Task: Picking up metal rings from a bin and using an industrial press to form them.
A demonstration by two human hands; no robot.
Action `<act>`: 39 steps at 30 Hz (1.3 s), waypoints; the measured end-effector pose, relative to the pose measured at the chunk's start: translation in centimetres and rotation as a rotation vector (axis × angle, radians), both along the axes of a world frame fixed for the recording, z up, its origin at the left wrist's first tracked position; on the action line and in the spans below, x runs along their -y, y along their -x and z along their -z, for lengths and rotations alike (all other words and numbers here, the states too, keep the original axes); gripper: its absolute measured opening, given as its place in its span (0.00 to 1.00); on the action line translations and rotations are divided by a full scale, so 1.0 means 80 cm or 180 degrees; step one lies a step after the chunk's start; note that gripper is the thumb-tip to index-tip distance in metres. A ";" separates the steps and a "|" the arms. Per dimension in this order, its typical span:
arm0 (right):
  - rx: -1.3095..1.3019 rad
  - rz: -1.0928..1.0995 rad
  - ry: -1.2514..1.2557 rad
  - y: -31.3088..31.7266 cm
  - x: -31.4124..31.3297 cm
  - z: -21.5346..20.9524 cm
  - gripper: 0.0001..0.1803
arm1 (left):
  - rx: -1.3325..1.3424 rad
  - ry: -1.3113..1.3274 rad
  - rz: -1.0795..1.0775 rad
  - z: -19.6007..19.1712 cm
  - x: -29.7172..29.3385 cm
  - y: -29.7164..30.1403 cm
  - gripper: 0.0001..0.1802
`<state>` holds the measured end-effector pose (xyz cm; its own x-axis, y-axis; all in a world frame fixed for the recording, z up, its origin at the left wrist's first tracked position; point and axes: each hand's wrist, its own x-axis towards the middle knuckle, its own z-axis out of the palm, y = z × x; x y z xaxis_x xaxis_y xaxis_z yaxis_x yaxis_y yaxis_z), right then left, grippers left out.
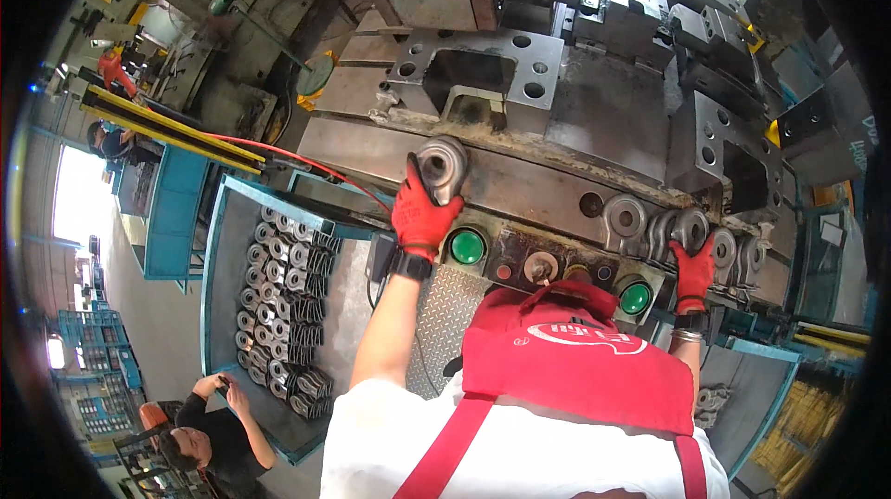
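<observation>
My left hand (423,218), in a red glove, is closed on a grey metal ring-ended part (449,185) at the front ledge of the press bed (529,185). Its thumb and fingers lie along the part's side and rim. Farther right, my right hand (694,276), also gloved in red, has its fingers on another metal ring part (689,226). That part stands in a row with several like it, among them a ring part (625,219) to its left and a ring part (722,246) to its right. The fingertips are partly hidden by the glove and rings.
Two green buttons, one left (466,246) and one right (636,298), flank a control panel (520,267) before me. A blue-edged bin (215,313) with stacked ring parts stands left. Die blocks (422,58) rise beyond the ledge. A person (223,439) holds a small device at lower left.
</observation>
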<state>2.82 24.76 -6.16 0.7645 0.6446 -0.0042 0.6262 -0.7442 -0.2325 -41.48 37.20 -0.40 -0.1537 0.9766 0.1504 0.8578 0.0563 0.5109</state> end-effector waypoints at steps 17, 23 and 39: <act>0.0102 -0.1814 -0.1748 0.111 -0.135 -0.252 0.46 | 0.0339 -0.0928 0.0023 0.037 -0.047 0.011 0.47; 0.0563 -0.0875 -0.0558 0.105 -0.349 -0.287 0.54 | 0.1105 -0.0973 0.0093 0.051 -0.015 0.028 0.41; 0.0888 -0.0886 -0.0825 0.082 -0.582 -0.208 0.19 | 0.1232 -0.0361 -0.0660 0.126 0.021 0.064 0.39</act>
<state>-3.74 71.34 10.51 0.5116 0.7778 0.3650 0.8586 -0.4789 -0.1829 -46.56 35.54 -10.44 -0.4104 0.8999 0.1476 0.5788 0.1320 0.8047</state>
